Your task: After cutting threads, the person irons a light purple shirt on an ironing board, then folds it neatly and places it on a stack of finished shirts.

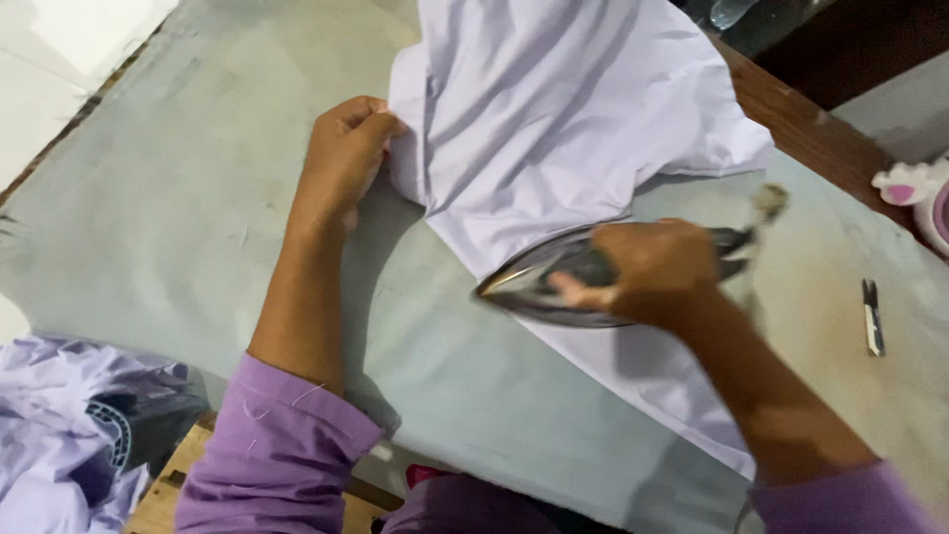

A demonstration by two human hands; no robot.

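My right hand (657, 272) has its fingers closed around the iron (583, 277), pressing the white cloth (554, 109) mid-desk (178, 198). My left hand (341, 163) pinches the cloth's left edge; small clippers (871, 316) lie right.

Both arms reach in from 6 o'clock, hands apart.

Left hand (344, 158): fingers curled into a loose pinch, knuckles up, forearm running straight toward 12 o'clock, purple sleeve pushed back to mid-forearm. Right hand (657, 272): closed in a fist-like grip, back of hand up, slightly blurred; forearm angles in from 5 o'clock toward 10 o'clock, purple cuff at frame edge.
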